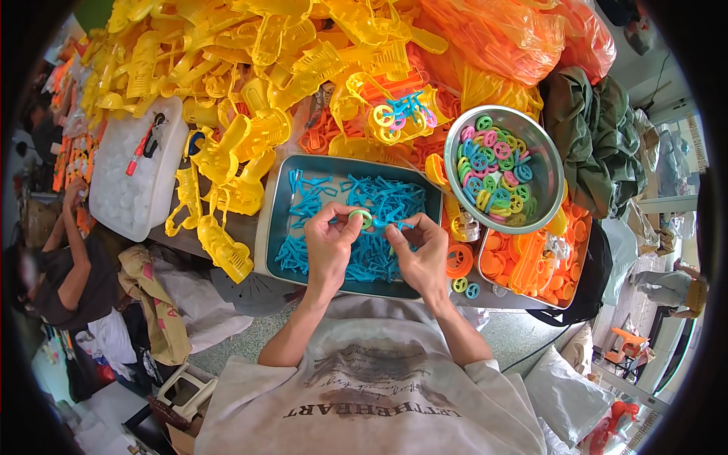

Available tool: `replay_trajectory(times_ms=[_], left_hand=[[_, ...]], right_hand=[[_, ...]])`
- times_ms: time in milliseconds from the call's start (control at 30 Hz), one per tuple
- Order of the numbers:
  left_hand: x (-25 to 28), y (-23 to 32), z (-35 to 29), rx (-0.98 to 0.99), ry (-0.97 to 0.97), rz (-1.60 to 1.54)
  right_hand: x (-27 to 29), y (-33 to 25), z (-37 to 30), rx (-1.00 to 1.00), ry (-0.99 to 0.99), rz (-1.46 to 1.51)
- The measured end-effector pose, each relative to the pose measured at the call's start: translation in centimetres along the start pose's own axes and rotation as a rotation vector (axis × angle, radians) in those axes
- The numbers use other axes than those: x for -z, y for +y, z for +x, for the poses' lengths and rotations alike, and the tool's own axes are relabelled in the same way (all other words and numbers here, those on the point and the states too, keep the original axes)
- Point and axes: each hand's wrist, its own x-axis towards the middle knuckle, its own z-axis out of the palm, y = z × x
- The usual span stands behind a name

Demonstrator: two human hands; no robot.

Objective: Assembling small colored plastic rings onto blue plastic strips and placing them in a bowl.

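My left hand pinches a small green plastic wheel between thumb and fingers. Close beside it, my right hand grips a small blue forked plastic piece, whose end meets the wheel or lies right next to it; which of the two I cannot tell. Both hands are over a metal tray heaped with blue forked pieces. To the right of the tray stands a round steel bowl of green, pink, blue and yellow wheels.
Yellow plastic shells pile up behind and left of the tray. A white tub with a red-handled tool sits at left. Orange parts fill another tray at right. Orange bags lie behind. Another person works at far left.
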Motion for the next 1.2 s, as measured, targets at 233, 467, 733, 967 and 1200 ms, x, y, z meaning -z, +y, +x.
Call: replay_trajectory(times_ms=[233,467,733,967,1200], left_hand=[[0.2,0.4,-0.4,0.152,0.012,-0.171],[0.0,1.1,-0.4,0.066,0.048,-0.116],[0.6,2.5,-0.4,0.101,-0.096,-0.062],[1.0,1.8,-0.4,0.119,-0.122,0.021],[-0.6,1.0,-0.5,0.083,-0.005,-0.103]], right_hand=[[-0.1,0.0,0.5,-0.096,-0.116,0.268],[-0.3,-0.6,0.8,-0.082,-0.117,0.257],[-0.3,0.3,1.3,-0.124,-0.176,0.514],[0.0,0.9,1.5,-0.307,-0.228,0.638],[-0.7,0.6,0.8,-0.124,-0.063,0.449]])
